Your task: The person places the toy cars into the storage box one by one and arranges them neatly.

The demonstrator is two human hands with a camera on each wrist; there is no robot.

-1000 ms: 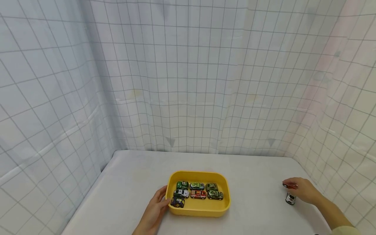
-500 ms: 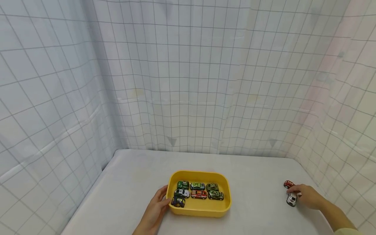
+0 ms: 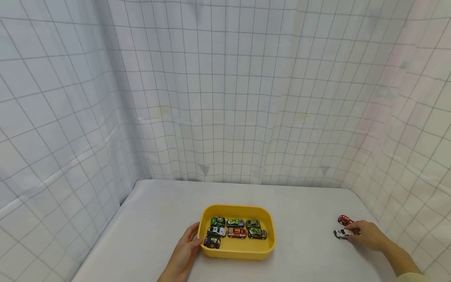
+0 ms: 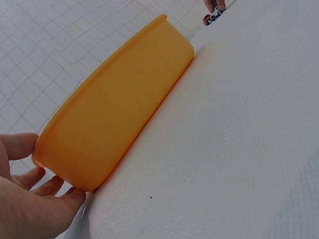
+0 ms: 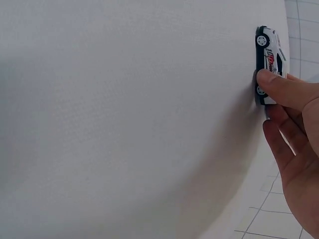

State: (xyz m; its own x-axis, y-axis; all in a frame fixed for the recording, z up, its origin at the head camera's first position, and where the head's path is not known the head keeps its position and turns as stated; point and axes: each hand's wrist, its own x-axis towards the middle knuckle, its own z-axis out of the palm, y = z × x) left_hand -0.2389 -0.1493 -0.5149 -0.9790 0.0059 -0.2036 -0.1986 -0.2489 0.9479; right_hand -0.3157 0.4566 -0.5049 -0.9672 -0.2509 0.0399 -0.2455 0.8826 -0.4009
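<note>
At the left end of the yellow tray [image 3: 239,254], my left hand [image 3: 184,250] grips the wall, thumb at the rim and fingers against the outside. Inside lie several toy cars: green ones along the back, a white-and-green one [image 3: 216,232], a red-and-white one [image 3: 237,233], a camouflage one [image 3: 257,233] and a dark blue one [image 3: 212,242] in front. Far right on the table, my right hand [image 3: 368,235] pinches the rear of a white toy car [image 5: 268,52], its nose pointing left. A red toy car [image 3: 345,219] sits right behind it, partly covered by the fingers.
A white cloth covers the table [image 3: 299,250]. White grid-patterned curtains [image 3: 225,98] hang at the back and on both sides, the right one close past my right forearm.
My right hand has let go of the red car behind the white one and taken hold of the white car, turning its nose to the left. The left hand stays on the tray.
</note>
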